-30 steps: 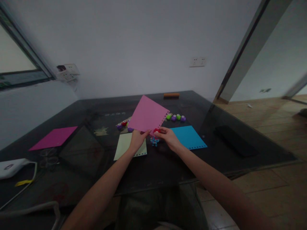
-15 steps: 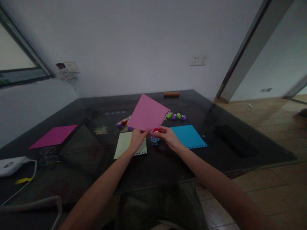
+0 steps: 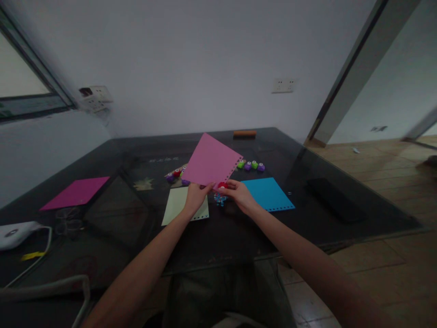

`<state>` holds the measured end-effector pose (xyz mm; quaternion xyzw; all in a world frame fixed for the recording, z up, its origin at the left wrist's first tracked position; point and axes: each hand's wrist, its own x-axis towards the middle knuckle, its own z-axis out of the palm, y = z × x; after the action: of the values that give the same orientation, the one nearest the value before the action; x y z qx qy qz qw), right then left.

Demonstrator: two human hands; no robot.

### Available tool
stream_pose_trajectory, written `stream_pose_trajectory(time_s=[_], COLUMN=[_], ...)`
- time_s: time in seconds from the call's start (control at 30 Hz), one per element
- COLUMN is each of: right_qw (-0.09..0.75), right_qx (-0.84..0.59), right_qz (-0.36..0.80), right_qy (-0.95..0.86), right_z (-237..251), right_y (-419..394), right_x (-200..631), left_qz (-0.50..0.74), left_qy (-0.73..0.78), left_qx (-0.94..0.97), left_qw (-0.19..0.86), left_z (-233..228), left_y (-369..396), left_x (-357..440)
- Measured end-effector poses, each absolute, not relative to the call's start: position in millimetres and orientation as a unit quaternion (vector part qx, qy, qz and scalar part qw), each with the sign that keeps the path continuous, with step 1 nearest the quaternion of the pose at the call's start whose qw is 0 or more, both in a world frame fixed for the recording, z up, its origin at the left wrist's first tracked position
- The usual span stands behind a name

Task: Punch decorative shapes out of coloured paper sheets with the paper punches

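Observation:
A pink sheet of paper with punched holes along one edge is held up, tilted, above the table. My left hand pinches its lower edge, thumb on the front. My right hand is closed on a small red toy with a white eye, right at the sheet's lower corner; whether the toy grips the paper I cannot tell. Just beneath it shows a small blue snowflake-like piece. Under my left hand lies a pale yellow sheet, and a blue sheet lies beside my right hand.
Several green and purple eyed toys stand behind the paper, with more partly hidden at left. A magenta sheet, glasses and a white device with a cable lie left. A dark oblong case lies right; a brown roll lies at the back.
Almost nothing differs. Both hands keep their grip on the pink sheet and the red toy, and the view has shifted very slightly.

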<state>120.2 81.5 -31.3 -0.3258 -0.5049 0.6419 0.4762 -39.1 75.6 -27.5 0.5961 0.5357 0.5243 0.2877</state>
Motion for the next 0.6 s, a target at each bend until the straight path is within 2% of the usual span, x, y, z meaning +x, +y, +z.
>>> stream_pose_trajectory(time_s=[0.6], right_qw=[0.477], right_qx=[-0.343], right_qz=[0.643], right_qy=[-0.491], right_z=[-25.2], right_y=[78.0], right_x=[119.9], left_qz=[0.506], left_qy=[0.534], left_qx=[0.613], left_qw=[0.289], left_z=[-25.7], left_y=[74.2], left_x=[-38.8])
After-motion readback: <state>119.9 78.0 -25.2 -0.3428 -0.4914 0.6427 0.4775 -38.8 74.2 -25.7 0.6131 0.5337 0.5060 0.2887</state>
